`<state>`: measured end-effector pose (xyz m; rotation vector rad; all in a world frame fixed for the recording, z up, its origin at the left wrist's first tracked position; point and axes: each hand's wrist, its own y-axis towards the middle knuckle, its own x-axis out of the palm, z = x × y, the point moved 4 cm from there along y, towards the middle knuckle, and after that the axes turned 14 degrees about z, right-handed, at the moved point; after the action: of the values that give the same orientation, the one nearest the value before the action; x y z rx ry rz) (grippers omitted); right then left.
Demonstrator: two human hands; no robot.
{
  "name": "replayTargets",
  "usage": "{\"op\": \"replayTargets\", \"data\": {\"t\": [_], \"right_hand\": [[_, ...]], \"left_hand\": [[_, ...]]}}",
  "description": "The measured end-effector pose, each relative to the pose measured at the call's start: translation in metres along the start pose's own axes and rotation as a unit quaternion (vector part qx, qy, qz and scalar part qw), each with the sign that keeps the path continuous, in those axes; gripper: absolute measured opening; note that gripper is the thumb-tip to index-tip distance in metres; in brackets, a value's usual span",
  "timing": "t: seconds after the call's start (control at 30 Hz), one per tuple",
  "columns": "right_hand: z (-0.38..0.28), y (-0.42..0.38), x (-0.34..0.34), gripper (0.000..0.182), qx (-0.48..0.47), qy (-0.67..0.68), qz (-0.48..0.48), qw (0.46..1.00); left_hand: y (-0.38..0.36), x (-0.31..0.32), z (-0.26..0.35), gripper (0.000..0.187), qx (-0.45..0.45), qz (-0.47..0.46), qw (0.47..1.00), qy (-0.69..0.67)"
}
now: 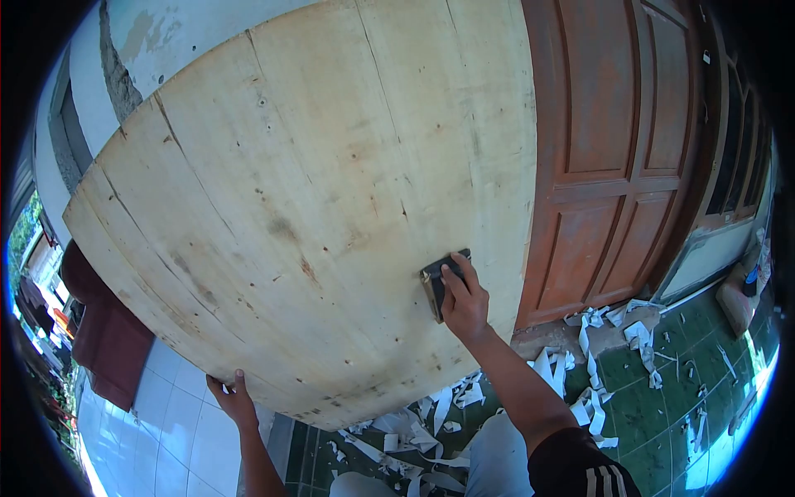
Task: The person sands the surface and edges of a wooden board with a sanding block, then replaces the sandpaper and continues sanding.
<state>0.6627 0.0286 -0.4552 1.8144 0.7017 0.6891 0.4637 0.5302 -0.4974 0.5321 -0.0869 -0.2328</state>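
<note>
Grasping dark block (434, 287) against board (323, 199): right hand (465, 306), room leftward; left hand (237, 404) at lower edge (277, 407), grip unclear.

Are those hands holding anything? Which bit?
The right hand holds a dark block, fingers on its outer face; the left hand touches the lower edge of the board.

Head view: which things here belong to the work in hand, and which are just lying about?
Part of the work, it seems:
- wooden board, left hand at its lower edge
- dark block, held against the board by the right hand

Apparently just around:
- white strips scattered on the floor
- maroon furniture
- red-brown door
</note>
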Motion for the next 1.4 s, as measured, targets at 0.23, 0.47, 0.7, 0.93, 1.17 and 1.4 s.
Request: {"op": "replayTargets", "data": {"t": [0.23,0.47,0.7,0.93,1.17,1.4], "right_hand": [[-0.005,0.001,-0.011,0.034,0.007,-0.04,-0.091,0.995],[0.027,-0.082,-0.011,0.036,0.049,0.021,-0.014,0.998],[0.004,-0.028,-0.011,0.025,0.047,-0.005,-0.065,0.997],[-0.026,0.074,0.018,0.036,0.039,0.025,0.039,0.998],[0.026,-0.11,-0.015,0.032,0.079,-0.007,-0.026,0.997],[-0.044,0.089,0.022,0.032,0.022,0.023,0.02,0.999]], "left_hand": [[0.003,-0.001,-0.004,0.088,-0.008,-0.005,1.0,-0.007],[0.006,0.0,-0.006,0.088,-0.001,0.0,1.0,0.007],[0.006,0.008,-0.012,0.085,0.007,0.001,1.0,-0.011],[0.004,0.006,-0.007,0.084,0.014,0.0,1.0,0.023],[0.007,0.004,-0.017,0.086,0.019,-0.001,1.0,-0.002],[0.008,0.012,-0.014,0.088,0.016,-0.006,1.0,-0.014]]}}
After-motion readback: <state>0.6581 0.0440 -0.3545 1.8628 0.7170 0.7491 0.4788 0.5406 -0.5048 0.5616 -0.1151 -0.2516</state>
